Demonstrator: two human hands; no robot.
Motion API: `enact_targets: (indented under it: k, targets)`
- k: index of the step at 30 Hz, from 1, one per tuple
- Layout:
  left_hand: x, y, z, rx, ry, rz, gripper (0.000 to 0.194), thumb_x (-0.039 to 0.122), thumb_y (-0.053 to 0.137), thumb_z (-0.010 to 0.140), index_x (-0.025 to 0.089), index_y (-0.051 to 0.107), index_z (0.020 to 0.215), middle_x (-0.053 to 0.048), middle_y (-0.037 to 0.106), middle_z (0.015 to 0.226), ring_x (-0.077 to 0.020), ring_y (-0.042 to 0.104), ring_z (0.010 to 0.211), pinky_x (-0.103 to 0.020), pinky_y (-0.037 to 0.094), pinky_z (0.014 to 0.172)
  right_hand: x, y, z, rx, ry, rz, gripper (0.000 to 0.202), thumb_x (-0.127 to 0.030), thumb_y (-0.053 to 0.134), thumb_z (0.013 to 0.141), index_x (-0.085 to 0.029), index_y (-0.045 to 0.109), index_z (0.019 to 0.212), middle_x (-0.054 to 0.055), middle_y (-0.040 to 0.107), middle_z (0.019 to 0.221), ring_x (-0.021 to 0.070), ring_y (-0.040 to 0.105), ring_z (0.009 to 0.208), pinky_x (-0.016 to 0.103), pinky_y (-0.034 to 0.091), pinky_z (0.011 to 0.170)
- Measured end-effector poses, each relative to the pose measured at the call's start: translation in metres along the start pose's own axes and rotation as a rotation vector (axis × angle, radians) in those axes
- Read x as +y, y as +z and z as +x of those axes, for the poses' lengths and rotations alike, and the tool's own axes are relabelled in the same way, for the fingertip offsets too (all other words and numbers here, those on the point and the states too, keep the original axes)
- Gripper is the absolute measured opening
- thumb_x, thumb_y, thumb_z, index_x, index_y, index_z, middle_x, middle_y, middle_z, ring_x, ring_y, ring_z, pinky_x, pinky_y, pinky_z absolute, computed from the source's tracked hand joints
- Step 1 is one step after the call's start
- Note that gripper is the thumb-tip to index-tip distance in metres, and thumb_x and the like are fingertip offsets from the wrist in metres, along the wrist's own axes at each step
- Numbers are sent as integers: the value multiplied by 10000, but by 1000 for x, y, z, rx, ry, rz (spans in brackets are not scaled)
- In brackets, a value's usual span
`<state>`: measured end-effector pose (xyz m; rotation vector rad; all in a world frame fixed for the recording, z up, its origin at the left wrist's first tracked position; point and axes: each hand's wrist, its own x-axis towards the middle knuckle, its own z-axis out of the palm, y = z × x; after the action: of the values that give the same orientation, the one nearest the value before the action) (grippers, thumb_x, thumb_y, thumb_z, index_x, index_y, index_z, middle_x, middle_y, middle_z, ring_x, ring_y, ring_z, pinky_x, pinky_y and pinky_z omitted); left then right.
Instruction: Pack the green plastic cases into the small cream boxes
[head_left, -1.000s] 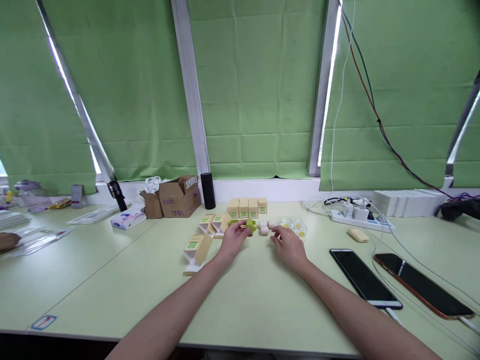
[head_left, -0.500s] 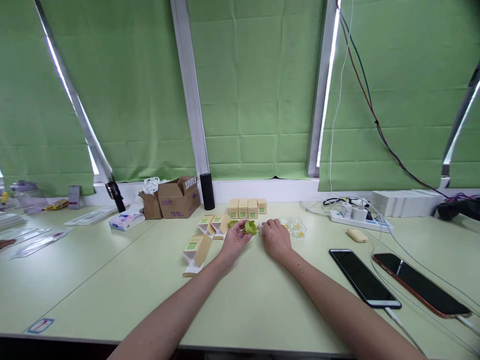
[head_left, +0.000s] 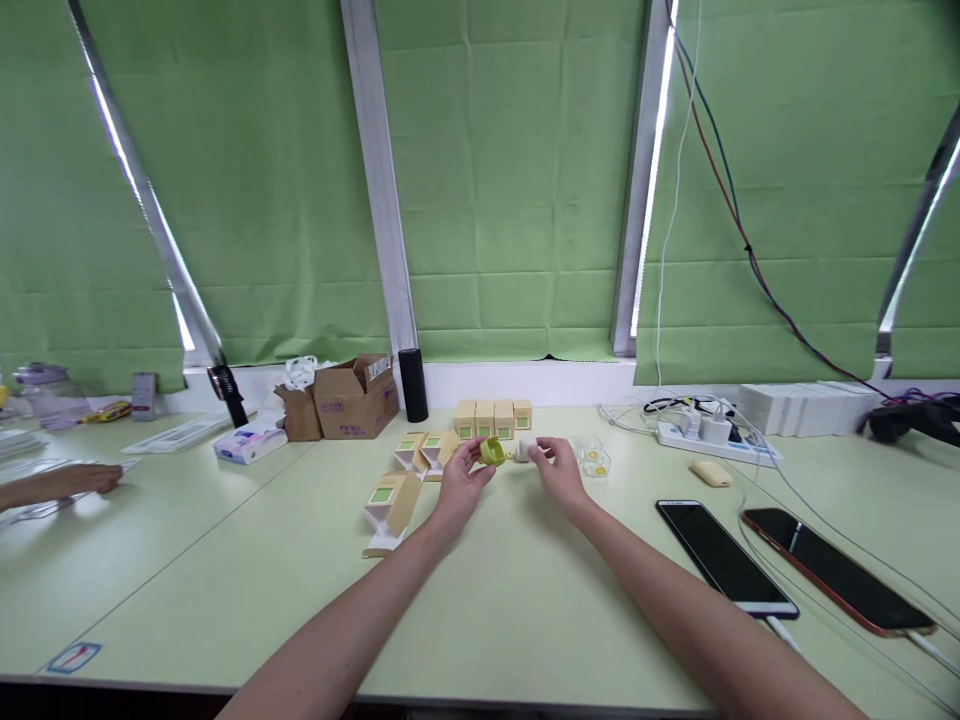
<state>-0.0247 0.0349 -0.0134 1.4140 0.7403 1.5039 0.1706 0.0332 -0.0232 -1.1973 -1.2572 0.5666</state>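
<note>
My left hand (head_left: 466,478) is closed round a small yellow-green cup-shaped piece (head_left: 492,452), its open side tilted to the right. Between the fingertips of my right hand (head_left: 559,470) sits a small white rounded piece (head_left: 525,450), a short gap from the green one. Something small and yellowish shows between the two pieces, too small to make out. Just right of my right hand stand small clear round containers (head_left: 596,462) with yellow spots in them. To the left of my left hand, tan cartons with open white flaps (head_left: 391,500) lie on the table.
Several upright tan boxes (head_left: 484,416) stand behind my hands. A cardboard box (head_left: 358,398) and a black cylinder (head_left: 413,385) are farther back. Two phones (head_left: 726,555) and a power strip (head_left: 716,440) with cables lie right. Another person's hand (head_left: 82,480) touches plastic sheets at far left.
My right hand has drawn back slightly to the right, bringing the white piece into view. The green piece has tilted. The other person's hand has reached farther in from the left.
</note>
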Motion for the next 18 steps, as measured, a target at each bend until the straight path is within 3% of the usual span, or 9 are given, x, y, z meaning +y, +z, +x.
enact_targets:
  k: [3,7,14,18]
  targets:
    - [1,1,-1,-13,7,3,583,230,855,660,168,624,1192,-131,682,1233,-264,631,1174,-447,508,1054,-3,-5,-3,-62,125,208,457,-620,571,856,-196,701,968,101,696,944,244,617,842,340,483,667]
    - [4,3,-6,-47,17,16,556,225,837,679,171,635,1194,-132,673,1248,-266,621,1184,-432,521,1025,-8,-15,-17,-151,310,605,446,-614,796,680,-227,692,876,90,723,919,223,620,786,303,473,578]
    - [9,6,-11,-104,28,47,513,215,811,716,185,655,1204,-132,662,1286,-285,622,1207,-444,504,1036,-27,-23,-33,-262,336,747,451,-499,880,645,-211,716,951,98,737,1063,252,673,972,317,533,697]
    - [7,6,-11,-129,39,67,524,217,805,733,186,648,1232,-139,663,1291,-281,640,1178,-464,499,1046,-34,-24,-36,-299,306,751,505,-460,913,624,-201,690,995,105,743,1073,250,686,970,316,535,704]
